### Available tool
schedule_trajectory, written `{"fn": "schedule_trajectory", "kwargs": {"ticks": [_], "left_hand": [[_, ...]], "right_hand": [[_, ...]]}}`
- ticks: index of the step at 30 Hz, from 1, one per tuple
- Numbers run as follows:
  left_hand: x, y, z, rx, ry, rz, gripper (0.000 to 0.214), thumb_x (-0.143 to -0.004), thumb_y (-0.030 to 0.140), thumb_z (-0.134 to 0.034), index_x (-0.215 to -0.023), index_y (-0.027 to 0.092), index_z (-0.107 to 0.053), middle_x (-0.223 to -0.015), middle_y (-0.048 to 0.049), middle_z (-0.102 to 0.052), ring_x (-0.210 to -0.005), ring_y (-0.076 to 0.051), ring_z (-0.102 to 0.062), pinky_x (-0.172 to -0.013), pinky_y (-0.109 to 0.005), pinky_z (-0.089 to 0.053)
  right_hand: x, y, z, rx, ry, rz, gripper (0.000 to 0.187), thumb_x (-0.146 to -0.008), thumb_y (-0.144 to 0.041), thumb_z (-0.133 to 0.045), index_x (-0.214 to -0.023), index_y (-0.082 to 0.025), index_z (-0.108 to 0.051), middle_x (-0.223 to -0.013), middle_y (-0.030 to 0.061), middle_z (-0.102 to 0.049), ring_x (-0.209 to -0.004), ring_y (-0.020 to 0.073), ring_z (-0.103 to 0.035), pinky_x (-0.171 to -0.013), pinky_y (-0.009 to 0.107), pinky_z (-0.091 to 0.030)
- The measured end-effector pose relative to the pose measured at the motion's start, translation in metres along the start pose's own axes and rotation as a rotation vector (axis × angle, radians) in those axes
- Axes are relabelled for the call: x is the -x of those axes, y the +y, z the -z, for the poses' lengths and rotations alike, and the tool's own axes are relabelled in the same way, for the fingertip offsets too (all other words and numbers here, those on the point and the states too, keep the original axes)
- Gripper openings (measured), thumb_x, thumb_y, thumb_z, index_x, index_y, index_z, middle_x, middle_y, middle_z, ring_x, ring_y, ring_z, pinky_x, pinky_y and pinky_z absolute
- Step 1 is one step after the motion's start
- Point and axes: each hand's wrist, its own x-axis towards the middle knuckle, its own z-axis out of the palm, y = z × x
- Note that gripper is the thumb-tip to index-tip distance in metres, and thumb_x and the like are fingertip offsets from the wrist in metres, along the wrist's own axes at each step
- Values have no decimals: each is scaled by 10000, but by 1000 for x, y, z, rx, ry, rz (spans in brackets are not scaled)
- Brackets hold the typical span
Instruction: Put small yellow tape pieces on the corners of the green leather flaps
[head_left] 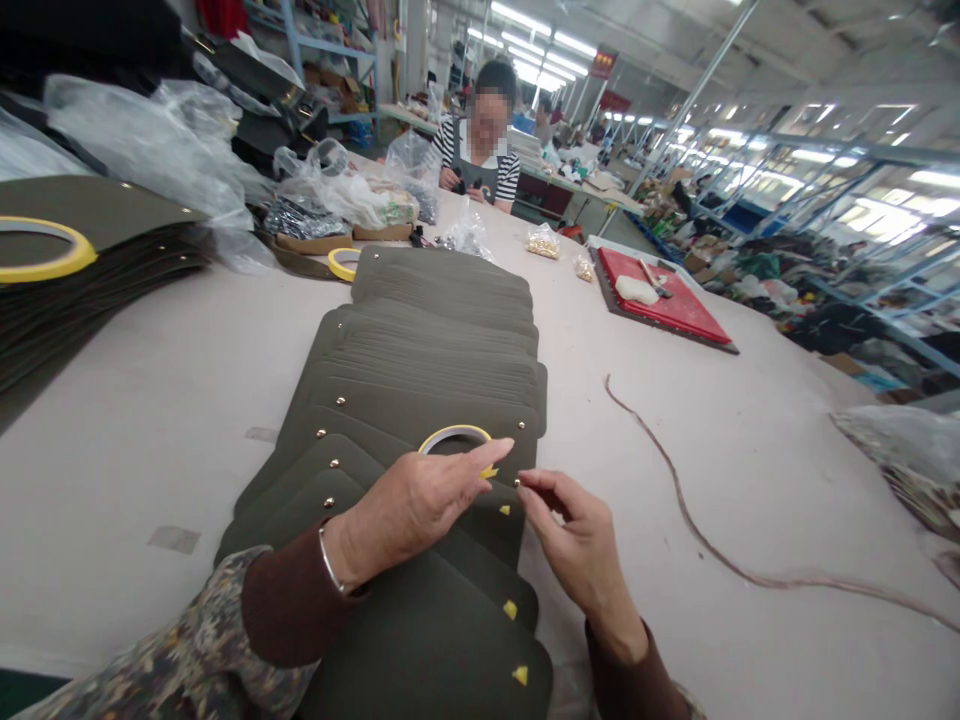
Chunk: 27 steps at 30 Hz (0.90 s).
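Note:
My left hand (420, 510) is closed around a roll of yellow tape (455, 430), whose loose end sticks out by the fingertips. My right hand (574, 530) pinches thumb and forefinger together at the right edge of a dark olive panel, right at a small shiny metal stud (517, 483); whether anything else is between the fingertips is hidden. Under both hands overlapping olive panels (442, 370) lie fanned in a long row. Metal studs (321, 433) dot their left side. Small yellow tape pieces (511, 610) stick to the nearer panels' right side.
At the left a thick pile of olive panels (90, 205) carries another tape roll (52, 265). A third roll (343, 263) lies behind the row. Farther back are bags of gold hardware (543, 241), a red board (652, 295), and a seated person (484, 140). A cord (679, 490) trails at the right.

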Motion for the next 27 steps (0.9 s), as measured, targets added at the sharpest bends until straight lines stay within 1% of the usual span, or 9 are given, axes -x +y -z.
{"fn": "schedule_trajectory", "kwargs": {"ticks": [3,6,8,11,15,18,22,24,27], "left_hand": [[1,4,0,-41,-41,13,426,-997,265,-421,-1404,183,-331,-1137,-80,-699,-922,-163,-707,-796,-272,-575],[2,8,0,-55,-50,8,363,-998,258,-407,-1349,170,-371,-1011,-71,-722,-825,-168,-715,-714,-267,-572],[2,11,0,-52,-59,6,319,-997,248,-405,-1306,165,-398,-951,-57,-720,-795,-169,-711,-687,-265,-562],[1,12,1,-34,-73,17,234,-991,222,-413,-1216,170,-453,-910,-35,-709,-787,-164,-703,-665,-255,-544],[-4,11,1,-35,-123,37,127,-978,187,-423,-1014,190,-544,-848,-10,-679,-762,-156,-678,-632,-244,-513],[-7,11,-1,-68,-103,33,172,-968,155,-404,-924,185,-567,-785,-7,-644,-708,-150,-643,-607,-242,-487],[-8,18,-6,-94,-9,-33,190,-957,143,-403,-890,176,-578,-720,-3,-597,-647,-138,-585,-591,-239,-457],[-7,21,-8,-107,6,-64,187,-958,142,-404,-890,174,-575,-718,-3,-592,-652,-133,-576,-612,-235,-457],[-7,17,-11,-199,-35,-35,163,-968,154,-415,-904,177,-563,-754,-8,-603,-697,-141,-572,-656,-248,-457]], "right_hand": [[-4,-12,-6,-7,10,202,199,-889,-168,-560,-1063,-200,-651,-935,57,-696,-794,160,-644,-714,286,-531],[-8,-17,-11,36,-15,321,181,-897,-115,-531,-1009,-203,-643,-947,65,-687,-865,165,-640,-774,297,-532],[-9,-16,-14,64,-13,368,161,-894,-95,-517,-937,-200,-631,-880,54,-681,-821,156,-636,-759,290,-529],[-7,-12,-19,157,40,426,151,-879,-80,-504,-855,-189,-605,-759,36,-654,-692,143,-610,-652,267,-507],[-3,-10,-23,267,120,463,151,-864,-86,-503,-819,-180,-613,-684,23,-631,-621,138,-588,-595,257,-476],[-2,-14,-25,185,164,315,125,-834,-115,-538,-799,-177,-640,-653,8,-630,-572,125,-576,-567,245,-468],[-7,-13,-23,-211,101,-169,104,-814,-232,-594,-737,-181,-641,-563,-25,-609,-475,106,-551,-478,218,-452],[-11,-4,-19,-378,90,-359,151,-787,-304,-636,-710,-175,-633,-523,-33,-594,-442,104,-545,-456,217,-455],[-16,15,-7,-479,51,-503,239,-726,-387,-713,-730,-153,-665,-546,-15,-621,-460,107,-560,-480,225,-484]]}}
